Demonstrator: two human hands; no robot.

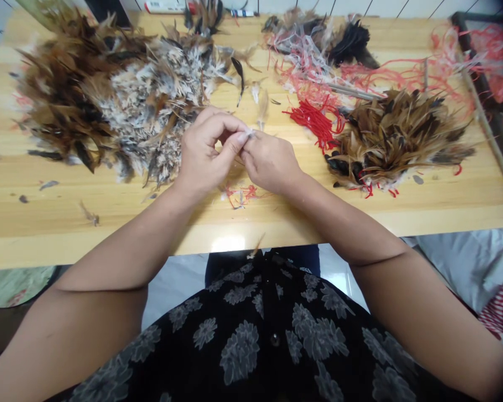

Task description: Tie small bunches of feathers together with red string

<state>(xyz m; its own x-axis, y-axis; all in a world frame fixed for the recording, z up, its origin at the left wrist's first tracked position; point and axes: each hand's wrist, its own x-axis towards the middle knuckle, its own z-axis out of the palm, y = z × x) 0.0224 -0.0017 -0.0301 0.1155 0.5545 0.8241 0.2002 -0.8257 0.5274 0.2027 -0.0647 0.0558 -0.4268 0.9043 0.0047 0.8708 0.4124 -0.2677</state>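
Observation:
My left hand (pixel 209 148) and my right hand (pixel 272 159) meet above the middle of the table, fingertips touching. Thumb and forefinger of the left are pinched together, and the right has its fingers curled in. Something tiny and whitish (pixel 250 133) shows where they meet, too small to name. Close to the left hand lies a large heap of brown and grey-white feathers (pixel 138 95). To the right of my right hand are a bundle of red cords (pixel 314 120) and a pile of brown feathers (pixel 398 137) with red ends poking out.
Red and white string scraps (pixel 240 195) lie just below my hands. Pink and white strings (pixel 302 61) tangle with dark feathers at the back. A dark frame (pixel 482 95) stands at the right edge. Markers (pixel 163 7) lie along the back by the tiled wall.

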